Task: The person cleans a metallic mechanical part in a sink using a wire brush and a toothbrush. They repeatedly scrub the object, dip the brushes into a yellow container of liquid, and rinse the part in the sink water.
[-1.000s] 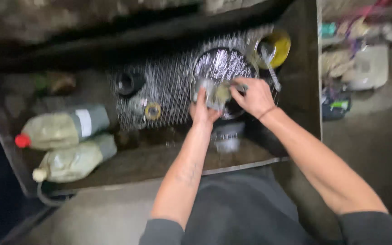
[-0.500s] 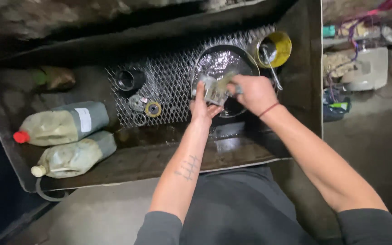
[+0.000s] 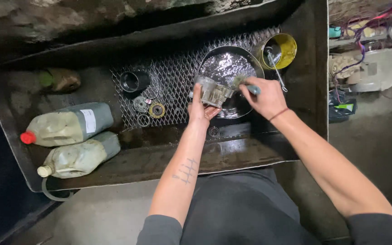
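Over the dark metal basin (image 3: pixel 225 59), the left hand (image 3: pixel 200 111) has its fingers clamped on a metal part (image 3: pixel 212 91), while the right hand (image 3: pixel 265 96) closes its fingers around a brush (image 3: pixel 245 85). The part looks stiff, heavy and oily-slick (best gripped by its outer edges).

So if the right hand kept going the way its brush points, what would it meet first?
Probably the metal part held in the left hand: the right hand aims its brush leftward, bristles already at it. Depth is hard to judge.
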